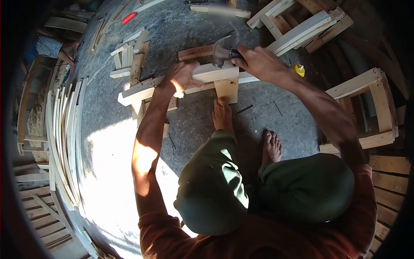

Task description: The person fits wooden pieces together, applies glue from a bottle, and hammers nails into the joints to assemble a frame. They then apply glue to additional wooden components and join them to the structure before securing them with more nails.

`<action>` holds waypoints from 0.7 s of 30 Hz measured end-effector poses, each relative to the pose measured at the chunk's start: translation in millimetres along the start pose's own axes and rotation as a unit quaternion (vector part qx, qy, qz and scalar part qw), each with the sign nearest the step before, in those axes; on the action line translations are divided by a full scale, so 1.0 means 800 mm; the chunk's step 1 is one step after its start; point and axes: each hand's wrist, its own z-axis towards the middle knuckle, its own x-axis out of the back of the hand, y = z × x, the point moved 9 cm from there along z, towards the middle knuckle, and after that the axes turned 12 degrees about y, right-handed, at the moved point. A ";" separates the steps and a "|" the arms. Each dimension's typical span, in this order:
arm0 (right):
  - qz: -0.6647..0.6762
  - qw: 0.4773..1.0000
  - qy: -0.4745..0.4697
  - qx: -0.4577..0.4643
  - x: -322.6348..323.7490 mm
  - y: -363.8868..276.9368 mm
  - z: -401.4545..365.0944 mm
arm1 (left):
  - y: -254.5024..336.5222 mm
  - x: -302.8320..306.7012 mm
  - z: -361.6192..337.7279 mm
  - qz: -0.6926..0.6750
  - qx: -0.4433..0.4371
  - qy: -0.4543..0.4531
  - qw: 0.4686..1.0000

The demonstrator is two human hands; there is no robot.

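Note:
My right hand is wrapped round the dark handle of a hammer, whose metal head hangs over the wooden pieces. Under it lies a pale wooden beam, running from the lower left to the right. My left hand rests on this beam, left of the hammer, its thumb and fingers apart. A short flat board crosses beneath the beam, and my left foot touches its near end. Behind the beam is a brownish wood strip.
Stacked wooden frames stand at the upper right, another frame at the right. Long thin strips lie at the left. A yellow object and a red one are on the floor. A person's arm shows at the upper left.

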 end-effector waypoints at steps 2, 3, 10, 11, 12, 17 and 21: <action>-0.027 0.999 0.018 0.039 0.050 -0.001 0.037 | -0.003 0.008 0.022 -0.010 -0.016 0.024 1.000; 0.000 0.996 0.084 0.021 0.082 -0.009 0.035 | -0.002 0.004 0.019 -0.014 -0.014 0.013 1.000; -0.052 0.998 0.033 0.005 0.004 0.018 -0.005 | -0.001 0.003 0.019 -0.003 0.016 0.032 0.999; -0.041 0.998 0.036 -0.015 0.010 0.012 -0.018 | -0.002 -0.009 0.009 -0.002 0.011 -0.003 1.000; -0.051 0.998 0.032 -0.011 0.039 0.016 -0.001 | -0.001 -0.002 0.026 -0.005 0.009 -0.003 1.000; 0.008 0.970 0.241 0.024 0.170 0.009 0.017 | 0.008 -0.002 0.027 -0.018 0.019 -0.001 1.000; 0.032 0.977 0.210 -0.018 0.150 0.032 -0.001 | 0.021 0.007 0.029 0.001 0.004 -0.015 1.000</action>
